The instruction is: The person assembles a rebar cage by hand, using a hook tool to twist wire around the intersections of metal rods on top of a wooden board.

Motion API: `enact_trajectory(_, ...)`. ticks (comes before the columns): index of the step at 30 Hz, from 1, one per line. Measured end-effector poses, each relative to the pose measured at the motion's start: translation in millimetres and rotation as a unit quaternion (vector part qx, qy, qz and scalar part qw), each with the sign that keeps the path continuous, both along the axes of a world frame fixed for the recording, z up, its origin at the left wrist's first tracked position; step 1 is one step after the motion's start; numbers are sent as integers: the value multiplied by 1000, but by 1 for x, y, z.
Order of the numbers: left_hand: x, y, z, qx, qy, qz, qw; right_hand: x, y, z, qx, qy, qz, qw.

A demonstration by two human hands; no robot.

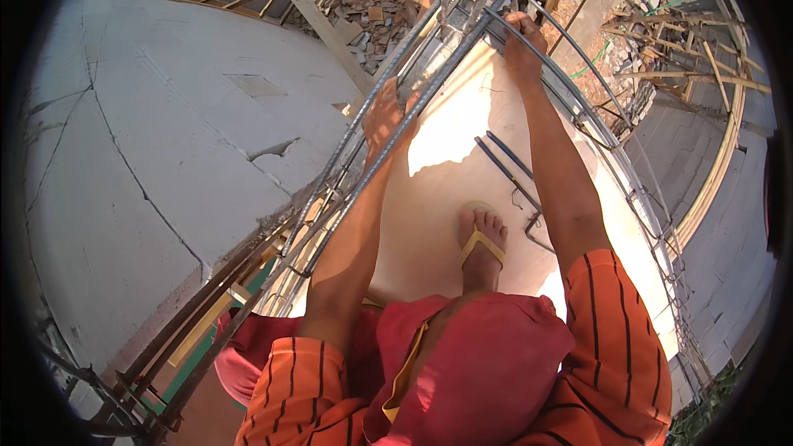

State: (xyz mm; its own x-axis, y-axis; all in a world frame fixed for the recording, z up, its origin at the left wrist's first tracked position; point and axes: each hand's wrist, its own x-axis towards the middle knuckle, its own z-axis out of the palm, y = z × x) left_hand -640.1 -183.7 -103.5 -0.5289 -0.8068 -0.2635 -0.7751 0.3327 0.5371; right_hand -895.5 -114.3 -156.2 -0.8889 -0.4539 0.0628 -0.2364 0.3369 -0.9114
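My left hand point(382, 120) reaches beneath the long ribbed steel reinforcing bars point(450, 66) on the left of the pale board point(413, 223). Its fingers and thumb show on either side of a bar and appear closed round it; the bars partly hide the grip. Farther off and to the right, my right hand point(524, 45) is closed like a fist beside the curved bars of the cage's far end. What lies inside its fingers is hidden. Bent loose bars point(505, 161) lie on the board between my forearms, near my sandalled foot point(481, 235).
A cracked grey wall point(173, 140) bulges along the left. A wooden plank point(310, 16) slants over broken rubble point(372, 12) at the far side. More reinforcing bars point(640, 190) with wire ties run down the board's right edge. Bamboo poles point(702, 74) stand beyond, at the right.
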Motion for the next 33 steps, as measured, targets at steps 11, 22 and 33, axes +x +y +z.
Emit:
enact_trajectory(11, -38, 59, 67, 18, 148, -125, 981, -7, 7, 0, -33, 9, 27, 999)
enact_trajectory(22, -86, 7, 116, -112, -109, -39, 987, 8, -1, 21, 96, 52, 47, 993)
enact_trajectory(33, -85, -9, 95, -141, -44, -27, 989, 10, -3, 23, 115, 74, 53, 989)
